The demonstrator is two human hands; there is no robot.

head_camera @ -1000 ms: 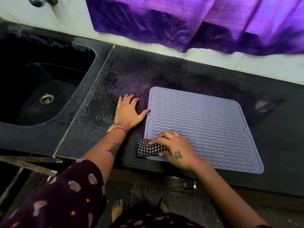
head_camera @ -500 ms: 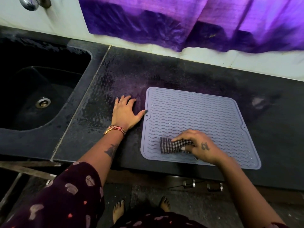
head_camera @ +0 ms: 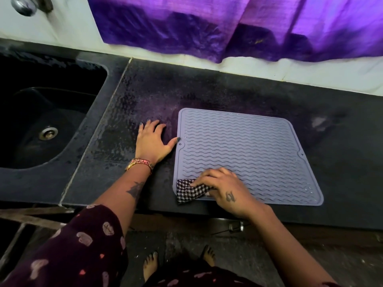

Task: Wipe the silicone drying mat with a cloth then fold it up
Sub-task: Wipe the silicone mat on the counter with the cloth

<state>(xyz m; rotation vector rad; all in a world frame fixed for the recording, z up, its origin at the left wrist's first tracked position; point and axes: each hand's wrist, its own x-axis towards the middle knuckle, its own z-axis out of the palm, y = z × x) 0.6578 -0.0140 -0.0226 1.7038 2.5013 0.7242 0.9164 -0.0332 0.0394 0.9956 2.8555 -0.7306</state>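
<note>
A lavender-grey silicone drying mat (head_camera: pixel 244 148) with wavy ridges lies flat on the black counter (head_camera: pixel 145 96). My right hand (head_camera: pixel 226 189) presses a black-and-white checked cloth (head_camera: pixel 189 193) onto the mat's near left corner, with the cloth poking out past the mat's edge. My left hand (head_camera: pixel 152 141) lies flat on the counter just left of the mat, fingers spread, its thumb tip touching the mat's left edge.
A black sink (head_camera: pixel 41 121) with a metal drain (head_camera: pixel 48 133) is sunk into the counter at the left. A purple curtain (head_camera: pixel 228 23) hangs over the white wall behind. The counter's front edge runs just below the mat; my bare feet stand on the floor beneath.
My right hand slid the cloth right along the mat's near edge, then back left to the near left corner. My left hand stayed planted.
</note>
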